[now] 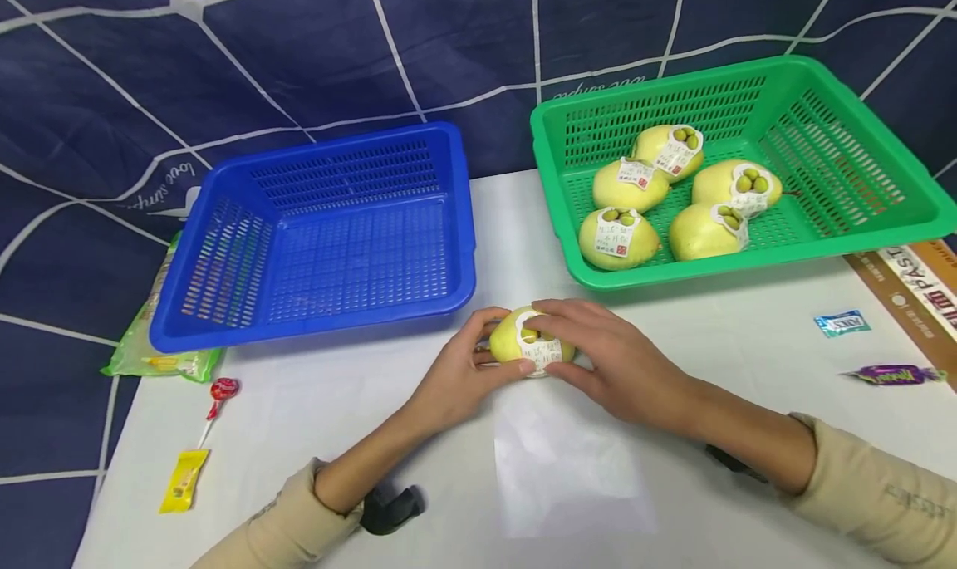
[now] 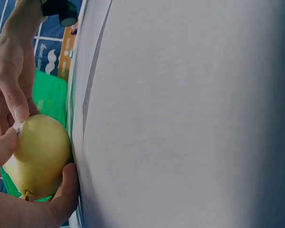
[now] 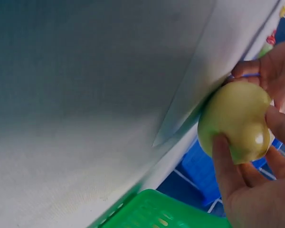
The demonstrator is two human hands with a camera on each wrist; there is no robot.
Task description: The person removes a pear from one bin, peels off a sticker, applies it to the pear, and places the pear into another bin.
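Observation:
A yellow pear point(image 1: 506, 339) with a white label point(image 1: 540, 355) on its upper side is held low over the table, between both hands. My left hand point(image 1: 454, 385) grips its left end, thumb near the label and fingers curled round the far side. On the other side, my right hand point(image 1: 635, 371) holds the pear with thumb and fingers, some fingers lying over the label's top. The left wrist view shows the pear's point(image 2: 45, 149) stem end by the left fingers. In the right wrist view the right thumb and fingers bracket the pear point(image 3: 235, 118).
A blue basket point(image 1: 314, 320) stands back left. Several labelled pears point(image 1: 631, 188) lie in the green basket point(image 1: 718, 266) back right. A white sheet point(image 1: 571, 478) lies before the hands. Left are a lollipop point(image 1: 223, 389) and yellow packet point(image 1: 184, 480); right, blue point(image 1: 842, 323) and purple point(image 1: 893, 375) wrapped sweets.

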